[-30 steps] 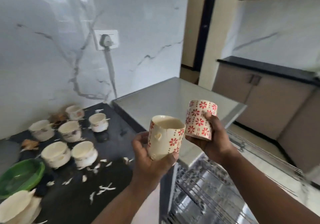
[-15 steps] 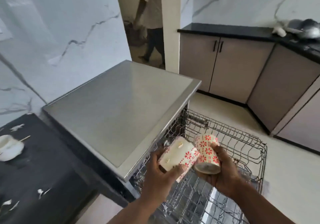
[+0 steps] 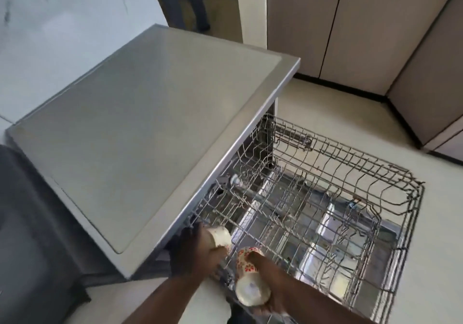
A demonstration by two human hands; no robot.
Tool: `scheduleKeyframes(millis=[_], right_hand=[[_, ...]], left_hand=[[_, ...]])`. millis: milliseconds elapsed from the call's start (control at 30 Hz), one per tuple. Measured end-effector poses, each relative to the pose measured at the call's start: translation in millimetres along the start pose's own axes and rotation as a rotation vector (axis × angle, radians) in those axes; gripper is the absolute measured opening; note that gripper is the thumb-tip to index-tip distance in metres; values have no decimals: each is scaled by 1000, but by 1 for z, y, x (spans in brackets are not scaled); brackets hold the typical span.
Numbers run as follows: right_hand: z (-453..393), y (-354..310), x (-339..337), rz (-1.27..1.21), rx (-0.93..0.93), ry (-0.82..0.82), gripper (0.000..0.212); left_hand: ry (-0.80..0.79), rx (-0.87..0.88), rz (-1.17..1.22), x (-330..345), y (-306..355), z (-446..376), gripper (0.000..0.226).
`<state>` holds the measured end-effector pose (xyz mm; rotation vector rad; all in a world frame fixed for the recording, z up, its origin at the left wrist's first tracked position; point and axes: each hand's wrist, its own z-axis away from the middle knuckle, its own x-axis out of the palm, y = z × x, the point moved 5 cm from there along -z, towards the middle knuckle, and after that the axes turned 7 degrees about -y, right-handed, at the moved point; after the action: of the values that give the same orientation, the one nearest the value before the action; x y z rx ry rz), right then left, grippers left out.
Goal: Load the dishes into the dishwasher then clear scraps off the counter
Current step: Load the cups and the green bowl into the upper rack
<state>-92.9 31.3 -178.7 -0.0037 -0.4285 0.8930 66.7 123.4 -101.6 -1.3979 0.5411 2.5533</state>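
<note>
My left hand (image 3: 194, 256) grips a cream cup with red flowers (image 3: 220, 238), tipped on its side at the near left corner of the pulled-out wire rack (image 3: 390, 181). A second flowered cup (image 3: 250, 283) sits in my right hand (image 3: 269, 273), turned so that its pale base faces me, just over the rack's near edge. The rack itself holds no dishes. It juts out from the dishwasher, whose flat grey top (image 3: 140, 133) fills the middle of the view.
The black counter (image 3: 27, 223) lies at the left edge. Beige cabinet doors (image 3: 333, 23) stand at the back and right, with pale floor between them and the rack. A person's legs (image 3: 193, 0) show in the doorway behind.
My view swung from the counter with its dishes to the dishwasher. Both hands came down with the cups, tipping them over, and now reach the rack's near left corner.
</note>
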Motion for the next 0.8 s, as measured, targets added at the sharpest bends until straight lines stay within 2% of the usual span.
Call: scheduleKeyframes(millis=[100,200,400,533,633,800], right_hand=[[-9,-8,-2,55,82,33,64],[-16,-17,-3,51,108,36,75],[-40,-30,6,84,123,14,69],[-40,-38,8,91,131,6,53],[-41,-42,12,73,124,-17,55],[-44,-42,13,43,153,-13,59]], left_hand=[[55,38,-201,5,4,-15,81],[28,24,-267,6,8,-25,84],[-88,65,-312,22,4,-43,89],[-150,83,-332,29,5,-46,83],[-183,91,-264,28,0,-49,81],[-270,131,-219,25,-3,-46,95]])
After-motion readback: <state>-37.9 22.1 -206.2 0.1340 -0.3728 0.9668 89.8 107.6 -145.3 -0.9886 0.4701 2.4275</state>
